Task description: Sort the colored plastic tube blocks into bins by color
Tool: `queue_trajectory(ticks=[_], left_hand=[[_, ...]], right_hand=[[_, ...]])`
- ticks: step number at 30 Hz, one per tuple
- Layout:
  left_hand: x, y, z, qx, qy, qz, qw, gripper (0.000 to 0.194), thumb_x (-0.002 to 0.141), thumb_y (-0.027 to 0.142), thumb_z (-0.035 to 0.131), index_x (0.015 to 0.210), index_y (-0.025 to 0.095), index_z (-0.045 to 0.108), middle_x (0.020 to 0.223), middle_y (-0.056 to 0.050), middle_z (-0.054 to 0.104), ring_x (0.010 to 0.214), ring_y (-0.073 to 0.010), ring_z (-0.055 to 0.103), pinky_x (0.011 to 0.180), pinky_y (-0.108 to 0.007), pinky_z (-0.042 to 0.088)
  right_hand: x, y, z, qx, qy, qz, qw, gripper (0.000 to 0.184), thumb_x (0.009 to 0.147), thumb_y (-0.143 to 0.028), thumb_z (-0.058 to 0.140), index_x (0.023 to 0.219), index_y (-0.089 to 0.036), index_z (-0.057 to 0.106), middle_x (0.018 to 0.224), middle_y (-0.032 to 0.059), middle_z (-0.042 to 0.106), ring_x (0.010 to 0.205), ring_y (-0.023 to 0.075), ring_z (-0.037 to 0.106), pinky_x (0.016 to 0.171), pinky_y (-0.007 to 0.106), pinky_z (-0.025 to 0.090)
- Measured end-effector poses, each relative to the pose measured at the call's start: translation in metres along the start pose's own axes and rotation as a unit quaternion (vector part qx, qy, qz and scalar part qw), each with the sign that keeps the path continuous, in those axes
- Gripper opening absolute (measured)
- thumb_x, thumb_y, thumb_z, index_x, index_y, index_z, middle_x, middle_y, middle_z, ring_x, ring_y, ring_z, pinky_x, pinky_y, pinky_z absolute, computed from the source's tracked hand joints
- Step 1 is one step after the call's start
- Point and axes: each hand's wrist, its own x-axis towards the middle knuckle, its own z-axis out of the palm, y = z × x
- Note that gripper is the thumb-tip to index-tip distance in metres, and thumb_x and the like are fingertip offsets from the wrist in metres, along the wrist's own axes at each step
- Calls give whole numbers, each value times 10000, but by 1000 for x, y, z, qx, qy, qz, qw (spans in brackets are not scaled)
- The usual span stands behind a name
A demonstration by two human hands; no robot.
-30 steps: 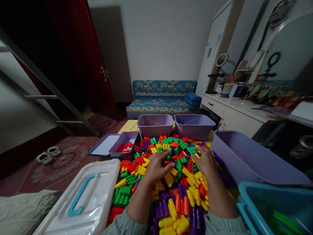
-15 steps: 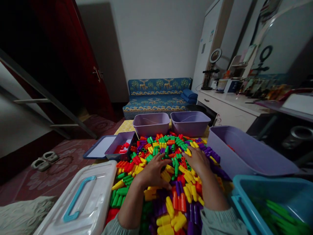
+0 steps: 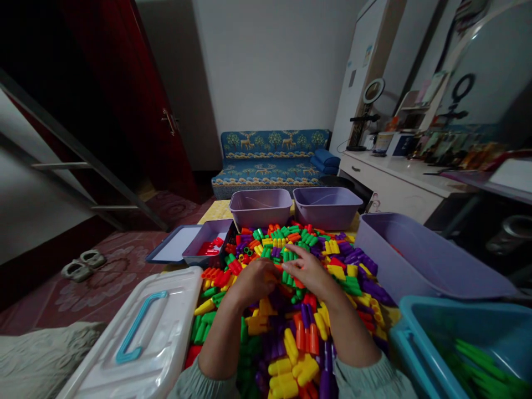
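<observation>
A heap of toy building blocks (image 3: pixel 286 371) in yellow, green, red, orange and purple covers the table; many are bullet-shaped tubes joined in rows. Over the middle of it, my left hand (image 3: pixel 255 280) has its fingers curled downward, and what they grip, if anything, is hidden. Just to its right, my right hand (image 3: pixel 310 271) reaches leftward with fingers stretched and apart, close above green and orange blocks. The two hands' fingertips nearly meet.
Two lilac bins (image 3: pixel 261 208) stand behind the heap. A long lilac bin (image 3: pixel 419 266) and a blue bin (image 3: pixel 424 327) with green pieces stand right. At left are a small box (image 3: pixel 195 244) with red pieces and a white lid (image 3: pixel 166 332) with a blue handle.
My hands have come together over the heap's middle. The right hand has swung left off the blocks on the right, and the left hand's fingers have curled in.
</observation>
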Motion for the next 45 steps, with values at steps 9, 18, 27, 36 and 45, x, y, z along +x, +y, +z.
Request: queue_trajectory(ticks=[9, 18, 27, 36, 45], left_hand=[[-7, -1, -25, 91, 72, -98, 988, 203, 768, 235, 607, 921, 204, 737, 937, -74, 718, 875, -213, 648, 769, -273, 454], [-4, -16, -25, 87, 165, -144, 972, 297, 808, 148, 536, 1047, 189, 706, 1051, -95, 718, 894, -221, 666, 824, -303, 477], [7, -12, 12, 40, 107, -43, 993, 450, 725, 75, 504, 1115, 196, 693, 1084, -102, 705, 1048, -258, 616, 938, -351, 448], [8, 0, 16, 106, 105, -102, 984, 402, 703, 92, 513, 1024, 217, 721, 994, -109, 685, 966, -263, 615, 817, -331, 476], [13, -9, 15, -49, 230, -151, 960, 166, 780, 210, 586, 848, 178, 734, 855, -92, 722, 818, -220, 646, 744, -301, 465]], right_hand=[[2, 0, -27, -227, 86, 17, 970, 178, 727, -218, 610, 885, -218, 691, 883, 33, 719, 790, 183, 657, 749, 300, 488], [-1, 0, 2, -416, 19, 46, 908, 322, 821, -394, 572, 1071, -219, 674, 1038, 95, 707, 953, 257, 652, 778, 336, 454], [2, 5, 6, -349, 18, 16, 937, 330, 740, -258, 645, 1063, -196, 667, 1076, 79, 685, 983, 209, 625, 849, 283, 436], [-3, -5, 3, -371, -7, -3, 929, 97, 754, -229, 592, 832, -213, 647, 820, 34, 702, 796, 182, 636, 668, 247, 385], [9, 9, 2, -85, 83, -8, 993, 279, 726, -326, 632, 957, -170, 641, 939, 80, 707, 866, 223, 660, 784, 329, 497]])
